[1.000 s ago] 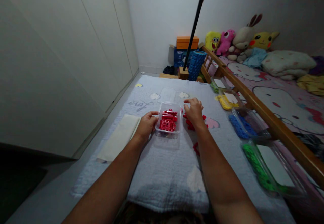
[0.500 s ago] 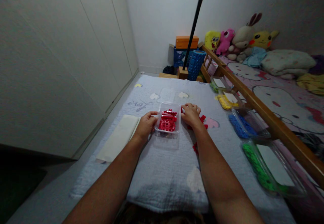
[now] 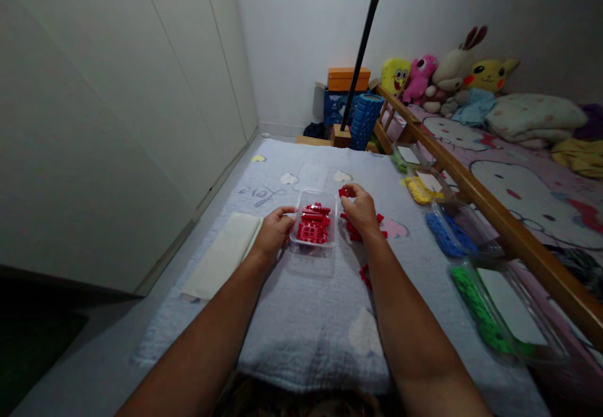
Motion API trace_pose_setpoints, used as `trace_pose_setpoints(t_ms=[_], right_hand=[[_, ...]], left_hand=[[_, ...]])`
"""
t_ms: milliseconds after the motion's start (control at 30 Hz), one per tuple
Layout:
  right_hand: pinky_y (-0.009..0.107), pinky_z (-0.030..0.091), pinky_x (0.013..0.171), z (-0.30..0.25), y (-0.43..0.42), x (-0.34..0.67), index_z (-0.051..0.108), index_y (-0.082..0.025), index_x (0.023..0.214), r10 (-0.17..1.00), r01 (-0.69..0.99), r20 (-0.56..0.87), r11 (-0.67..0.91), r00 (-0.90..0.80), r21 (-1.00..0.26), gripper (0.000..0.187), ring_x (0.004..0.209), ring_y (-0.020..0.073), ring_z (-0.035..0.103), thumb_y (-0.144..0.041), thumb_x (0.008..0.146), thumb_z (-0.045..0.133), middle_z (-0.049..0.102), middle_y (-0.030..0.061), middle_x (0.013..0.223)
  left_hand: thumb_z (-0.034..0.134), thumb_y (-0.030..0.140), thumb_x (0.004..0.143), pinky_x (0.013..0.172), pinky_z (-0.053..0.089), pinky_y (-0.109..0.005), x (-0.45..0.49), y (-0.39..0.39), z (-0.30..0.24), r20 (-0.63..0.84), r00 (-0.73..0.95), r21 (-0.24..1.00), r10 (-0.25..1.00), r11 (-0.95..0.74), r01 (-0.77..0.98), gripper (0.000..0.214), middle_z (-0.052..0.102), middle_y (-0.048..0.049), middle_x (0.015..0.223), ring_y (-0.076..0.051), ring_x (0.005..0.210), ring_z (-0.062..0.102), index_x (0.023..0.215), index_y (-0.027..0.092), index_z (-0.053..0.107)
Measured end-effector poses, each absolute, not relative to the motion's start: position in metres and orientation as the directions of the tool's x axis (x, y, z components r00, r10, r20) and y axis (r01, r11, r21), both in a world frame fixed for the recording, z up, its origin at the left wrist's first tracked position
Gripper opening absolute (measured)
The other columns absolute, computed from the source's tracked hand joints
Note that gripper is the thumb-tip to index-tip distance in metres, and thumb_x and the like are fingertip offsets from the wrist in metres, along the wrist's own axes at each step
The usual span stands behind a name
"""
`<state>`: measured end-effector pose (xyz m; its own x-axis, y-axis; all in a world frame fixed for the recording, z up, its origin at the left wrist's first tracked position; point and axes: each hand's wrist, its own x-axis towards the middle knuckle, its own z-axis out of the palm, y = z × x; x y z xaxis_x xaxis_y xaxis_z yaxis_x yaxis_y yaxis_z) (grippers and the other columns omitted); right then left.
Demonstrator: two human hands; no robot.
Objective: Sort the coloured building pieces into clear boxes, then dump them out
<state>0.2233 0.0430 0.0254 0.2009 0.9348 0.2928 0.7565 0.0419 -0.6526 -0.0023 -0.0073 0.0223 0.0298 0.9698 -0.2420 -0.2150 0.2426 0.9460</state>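
Observation:
A clear plastic container (image 3: 333, 236) with red building blocks (image 3: 313, 223) inside stands on the cloth between my hands. My left hand (image 3: 274, 233) grips its left side, thumb and fingers at the wall. Just right of the container's far corner, my right hand (image 3: 360, 208) pinches a small red block (image 3: 342, 192) above the cloth. Loose red blocks (image 3: 354, 232) lie beneath that hand, partly covered by it. Another red piece (image 3: 365, 276) lies nearer to me, half hidden by my right forearm.
Clear boxes of green (image 3: 485, 316), blue (image 3: 450, 232) and yellow blocks (image 3: 421, 189) line the right edge beside a wooden bed rail (image 3: 475, 200). A folded cream cloth (image 3: 221, 257) lies at left. A black pole (image 3: 362, 46) rises from the far end.
My right hand has risen and turned slightly away from the pile, now showing a red block in its fingertips. More loose blocks are visible under it. My left hand stays at the container.

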Motion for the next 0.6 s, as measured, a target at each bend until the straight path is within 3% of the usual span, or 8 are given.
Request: trace_pose_setpoints(t_ms=[200,333,600], right_hand=[[0.042,0.042,0.098,0.044,0.032,0.208,0.068,-0.023,0.12,0.951,0.775,0.304,0.144,0.065,-0.615,0.035,0.105,0.0259,0.064,-0.02,0.087,0.057,0.077,0.0063,0.105],[0.044,0.035,0.101,0.048,0.027,0.201,0.072,-0.023,0.105,0.961,0.848,0.277,0.134,0.017,-0.514,0.023,0.106,0.027,0.06,-0.018,0.088,0.058,0.077,0.0062,0.104],[0.048,0.027,0.104,0.038,0.03,0.196,0.079,-0.025,0.102,0.964,0.93,0.261,0.135,-0.045,-0.341,0.03,0.113,0.0297,0.052,-0.013,0.089,0.055,0.074,0.0091,0.114]], left_hand=[[0.073,0.033,0.064,0.039,0.023,-0.02,-0.002,-0.006,0.019,-0.237,0.038,0.946,0.971,0.239,-0.221,0.042,0.048,0.0104,0.049,-0.007,0.036,0.035,0.101,0.017,0.064],[0.072,0.034,0.063,0.039,0.023,-0.02,-0.002,-0.006,0.02,-0.23,0.045,0.948,0.972,0.234,-0.217,0.041,0.046,0.0106,0.047,-0.007,0.037,0.034,0.1,0.017,0.064],[0.073,0.033,0.064,0.04,0.023,-0.019,-0.002,-0.007,0.018,-0.236,0.05,0.943,0.971,0.241,-0.23,0.042,0.049,0.0098,0.05,-0.007,0.037,0.035,0.102,0.017,0.064]])
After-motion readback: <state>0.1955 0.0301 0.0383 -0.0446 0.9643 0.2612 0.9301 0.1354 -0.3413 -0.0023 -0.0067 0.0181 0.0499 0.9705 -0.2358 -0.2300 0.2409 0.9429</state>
